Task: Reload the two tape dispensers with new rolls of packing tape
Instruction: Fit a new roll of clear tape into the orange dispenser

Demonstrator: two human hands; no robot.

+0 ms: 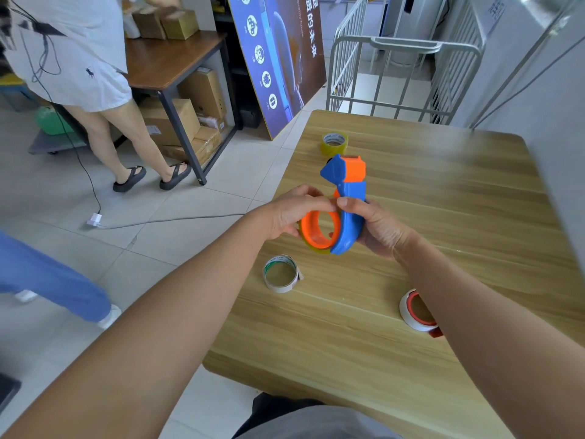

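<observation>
with right hand (378, 231), gripping blue dispenser (352, 213) above table (443, 185); with left hand (289, 213), pinching yellowish tape roll (304, 241) on its orange hub (307, 224).

Packing or stock room by the look; cardboard boxes (172, 120) stacked on and under a dark counter (164, 63); wire roll cage (406, 74) past the wooden counter (443, 191); printed display board (280, 58) propped upright; tiled floor (95, 191).

Bare wood stretched across the table's (443, 191) far right corner. A tape roll (335, 143) sat by the far left corner, a cardboard ring (281, 278) near the left edge, a dispenser (414, 313) toward the near right corner.
</observation>
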